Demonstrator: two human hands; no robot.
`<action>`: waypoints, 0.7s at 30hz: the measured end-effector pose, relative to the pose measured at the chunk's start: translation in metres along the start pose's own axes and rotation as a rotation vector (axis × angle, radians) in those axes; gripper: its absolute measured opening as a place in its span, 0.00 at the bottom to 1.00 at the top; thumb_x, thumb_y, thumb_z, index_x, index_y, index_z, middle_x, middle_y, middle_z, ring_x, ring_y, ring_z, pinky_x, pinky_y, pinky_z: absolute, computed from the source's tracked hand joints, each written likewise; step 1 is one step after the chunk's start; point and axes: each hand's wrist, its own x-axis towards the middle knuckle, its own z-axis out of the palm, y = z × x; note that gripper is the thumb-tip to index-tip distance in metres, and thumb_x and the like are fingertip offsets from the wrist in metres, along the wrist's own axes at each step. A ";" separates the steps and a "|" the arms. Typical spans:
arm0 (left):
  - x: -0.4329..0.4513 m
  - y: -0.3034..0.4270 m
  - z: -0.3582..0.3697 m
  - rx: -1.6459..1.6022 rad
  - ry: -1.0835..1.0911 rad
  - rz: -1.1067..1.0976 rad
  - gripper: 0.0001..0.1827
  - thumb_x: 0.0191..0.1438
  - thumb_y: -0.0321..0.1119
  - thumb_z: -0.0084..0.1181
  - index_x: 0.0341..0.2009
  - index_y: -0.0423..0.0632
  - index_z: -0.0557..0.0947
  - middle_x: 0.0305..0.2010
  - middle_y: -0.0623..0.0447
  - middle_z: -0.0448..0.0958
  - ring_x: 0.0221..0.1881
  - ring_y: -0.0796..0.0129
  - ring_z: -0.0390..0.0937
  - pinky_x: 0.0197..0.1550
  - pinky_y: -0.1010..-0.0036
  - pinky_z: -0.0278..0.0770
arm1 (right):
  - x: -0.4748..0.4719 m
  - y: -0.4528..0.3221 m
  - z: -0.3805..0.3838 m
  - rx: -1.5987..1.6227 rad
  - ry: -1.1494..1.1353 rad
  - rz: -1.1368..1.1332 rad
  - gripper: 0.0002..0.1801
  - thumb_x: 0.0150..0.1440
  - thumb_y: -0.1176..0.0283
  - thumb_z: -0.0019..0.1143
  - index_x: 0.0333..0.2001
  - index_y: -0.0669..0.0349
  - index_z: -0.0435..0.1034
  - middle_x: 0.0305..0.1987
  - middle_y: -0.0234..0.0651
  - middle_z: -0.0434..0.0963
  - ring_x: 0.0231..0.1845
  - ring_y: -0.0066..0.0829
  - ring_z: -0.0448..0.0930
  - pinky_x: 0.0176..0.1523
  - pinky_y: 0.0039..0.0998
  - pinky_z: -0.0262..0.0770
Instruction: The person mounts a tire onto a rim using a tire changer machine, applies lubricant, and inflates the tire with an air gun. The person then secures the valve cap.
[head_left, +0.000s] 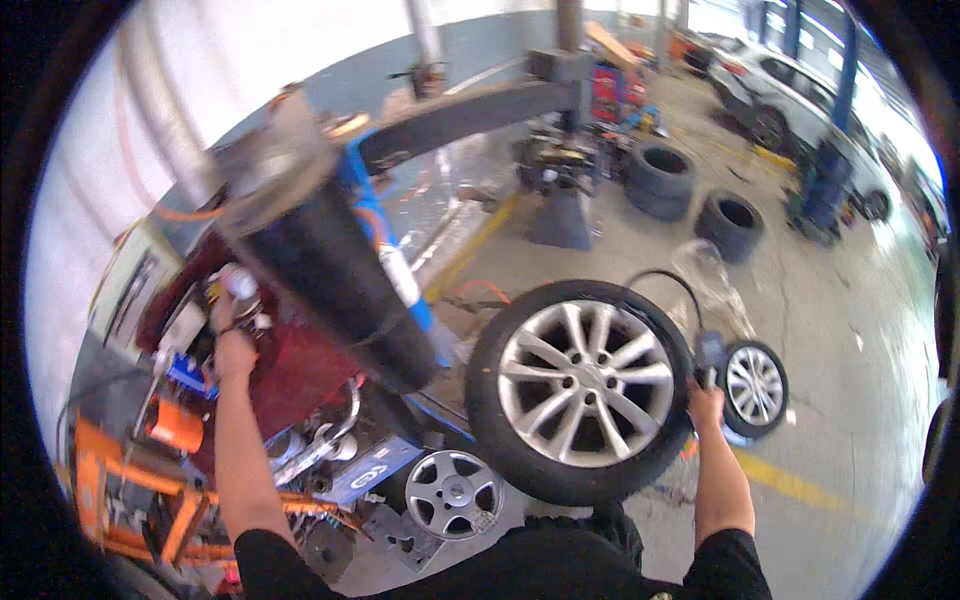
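In front of me is a mounted car tyre (491, 450) on a silver multi-spoke alloy wheel (592, 382). My right hand (705, 407), at the tyre's right edge, grips a tyre inflator with a gauge (709, 349); its black hose (675, 276) curves away behind the tyre. Far to the left, my left hand (234, 351) reaches over a dark red surface (307, 375) among small cluttered items. Its fingers are near a container with a whitish top (241, 285), but blur hides whether they hold anything. A blue item (187, 373) and an orange container (175, 424) are close to that forearm.
A large black cylinder (337, 277) rises between my left arm and the tyre. A smaller wheel (754, 388) is at the right, and a bare rim (454, 495) below left. Stacked tyres (660, 180), an orange metal frame (180, 517) and a white car (795, 97) are also around.
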 end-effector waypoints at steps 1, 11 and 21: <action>0.003 -0.003 -0.002 -0.025 0.005 0.046 0.10 0.58 0.32 0.60 0.31 0.42 0.92 0.36 0.34 0.88 0.40 0.37 0.88 0.46 0.46 0.86 | 0.001 -0.001 0.005 0.062 0.023 0.002 0.25 0.61 0.54 0.74 0.35 0.70 0.81 0.26 0.44 0.82 0.29 0.41 0.82 0.41 0.47 0.78; 0.009 0.020 -0.019 -0.351 0.140 0.018 0.27 0.65 0.40 0.59 0.65 0.40 0.82 0.68 0.29 0.77 0.68 0.38 0.76 0.69 0.53 0.74 | -0.009 -0.012 0.008 -0.105 0.083 -0.038 0.27 0.59 0.51 0.76 0.43 0.67 0.84 0.36 0.55 0.88 0.39 0.54 0.88 0.48 0.48 0.81; 0.034 -0.012 0.025 -0.158 -0.051 0.087 0.41 0.67 0.56 0.63 0.77 0.46 0.73 0.83 0.43 0.66 0.81 0.42 0.60 0.83 0.51 0.55 | -0.005 -0.006 0.014 -0.055 0.109 -0.149 0.19 0.64 0.58 0.72 0.31 0.62 0.76 0.19 0.31 0.74 0.16 0.28 0.76 0.23 0.36 0.73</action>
